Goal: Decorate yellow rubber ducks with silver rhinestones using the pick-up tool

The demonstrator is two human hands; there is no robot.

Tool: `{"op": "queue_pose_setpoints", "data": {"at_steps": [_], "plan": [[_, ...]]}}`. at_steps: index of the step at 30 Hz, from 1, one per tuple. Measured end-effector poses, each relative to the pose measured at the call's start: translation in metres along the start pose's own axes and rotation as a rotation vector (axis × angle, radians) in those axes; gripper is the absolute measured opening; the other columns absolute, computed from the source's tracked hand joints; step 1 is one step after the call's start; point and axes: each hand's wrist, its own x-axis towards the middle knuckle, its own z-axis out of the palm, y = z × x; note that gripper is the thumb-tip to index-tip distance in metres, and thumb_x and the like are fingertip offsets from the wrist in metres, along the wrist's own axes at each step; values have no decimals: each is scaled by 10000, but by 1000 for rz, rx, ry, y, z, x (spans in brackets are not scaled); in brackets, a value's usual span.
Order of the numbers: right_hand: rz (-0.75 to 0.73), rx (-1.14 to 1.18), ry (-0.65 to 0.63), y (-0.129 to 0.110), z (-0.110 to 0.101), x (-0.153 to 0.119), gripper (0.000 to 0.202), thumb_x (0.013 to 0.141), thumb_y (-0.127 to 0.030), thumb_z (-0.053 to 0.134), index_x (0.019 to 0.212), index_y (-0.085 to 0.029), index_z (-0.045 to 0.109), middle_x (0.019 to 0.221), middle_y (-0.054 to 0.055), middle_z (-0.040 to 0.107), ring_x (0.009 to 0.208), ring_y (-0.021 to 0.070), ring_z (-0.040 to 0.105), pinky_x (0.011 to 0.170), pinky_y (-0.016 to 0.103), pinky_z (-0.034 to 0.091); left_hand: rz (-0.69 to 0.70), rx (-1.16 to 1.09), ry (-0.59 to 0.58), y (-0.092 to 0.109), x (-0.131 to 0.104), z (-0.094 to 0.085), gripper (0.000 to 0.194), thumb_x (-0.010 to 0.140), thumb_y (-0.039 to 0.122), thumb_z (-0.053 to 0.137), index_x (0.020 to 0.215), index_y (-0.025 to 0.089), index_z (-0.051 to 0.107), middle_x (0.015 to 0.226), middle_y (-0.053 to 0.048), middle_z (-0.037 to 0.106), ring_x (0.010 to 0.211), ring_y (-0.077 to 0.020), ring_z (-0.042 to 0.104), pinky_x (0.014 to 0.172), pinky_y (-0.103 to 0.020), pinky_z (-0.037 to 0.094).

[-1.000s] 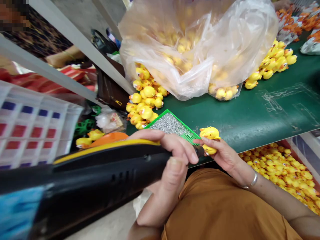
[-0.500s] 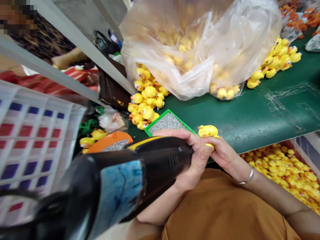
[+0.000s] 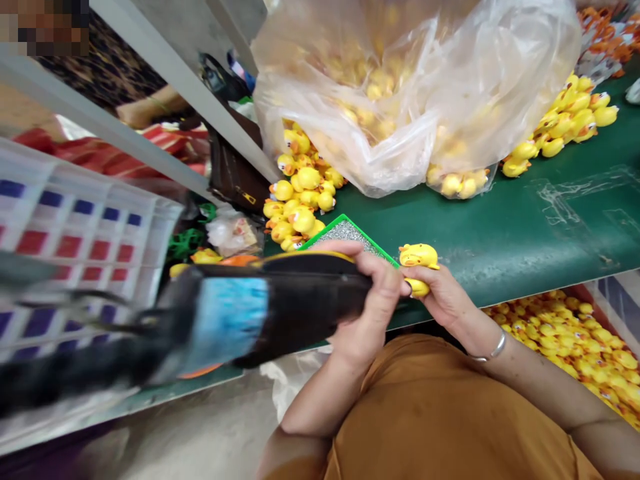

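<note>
My left hand [image 3: 367, 300] is wrapped around a black electric screwdriver [image 3: 310, 300] with a yellow strip and a blue patch. Its tip end reaches a small yellow toy piece [image 3: 419, 287] pinched in my right hand [image 3: 445, 293]. Just above those fingers is a yellow toy duck [image 3: 419, 256]; whether it touches my hand I cannot tell. Behind my left hand, a green tray [image 3: 373, 237] of small silver screws is partly covered. An orange dish [image 3: 240, 261] is mostly hidden by the screwdriver.
Large plastic bags [image 3: 390, 127] of ducks stand on the green table [image 3: 480, 233], with a loose duck pile [image 3: 300, 200] beside them. A bin of yellow ducks [image 3: 570, 340] is below right. At left are a white crate [image 3: 155, 220], metal bars and a person's arm [image 3: 150, 110].
The screwdriver's rear has swung so the tool lies more level and covers more of the orange dish. More of the yellow piece shows at its tip. The view has shifted slightly.
</note>
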Motion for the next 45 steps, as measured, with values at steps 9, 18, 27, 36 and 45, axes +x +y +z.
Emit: {"op": "queue_pose_setpoints", "data": {"at_steps": [9, 18, 27, 36, 45], "plan": [[-60, -114, 40, -13, -21, 3, 539, 467, -279, 974, 930, -191, 711, 810, 7, 715, 657, 155, 635, 644, 330, 549, 90, 70, 101, -15, 11, -36, 285, 783, 261, 852, 987, 205, 661, 609, 82, 624, 447, -80, 612, 470, -216, 512], [20, -118, 20, -13, -22, 2, 616, 436, -250, 992, 944, -216, 646, 818, 8, 746, 741, 232, 736, 654, 351, 588, -6, 83, 79, -45, 2, -36, 307, 743, 282, 861, 944, 179, 654, 599, 66, 647, 425, -98, 619, 463, -218, 535], [20, -92, 14, -13, -23, 1, 627, 464, -263, 996, 980, -228, 642, 804, -23, 728, 668, 193, 724, 615, 313, 577, 6, 133, 104, -50, -1, -34, 310, 750, 304, 852, 955, 182, 654, 611, 75, 624, 427, -89, 618, 458, -209, 544], [15, -89, 0, -11, -28, -1, 643, 502, -266, 984, 1030, -244, 619, 854, -30, 711, 690, 187, 720, 628, 315, 578, 13, 170, 139, -49, -2, -35, 301, 742, 271, 847, 949, 174, 651, 595, 80, 632, 421, -98, 627, 464, -218, 555], [47, -75, 2, -7, -27, -3, 640, 495, -253, 981, 1034, -225, 635, 867, -18, 718, 672, 183, 711, 626, 326, 575, 32, 167, 118, -47, -4, -31, 300, 749, 275, 840, 948, 183, 635, 583, 83, 630, 419, -98, 621, 468, -227, 550]]}}
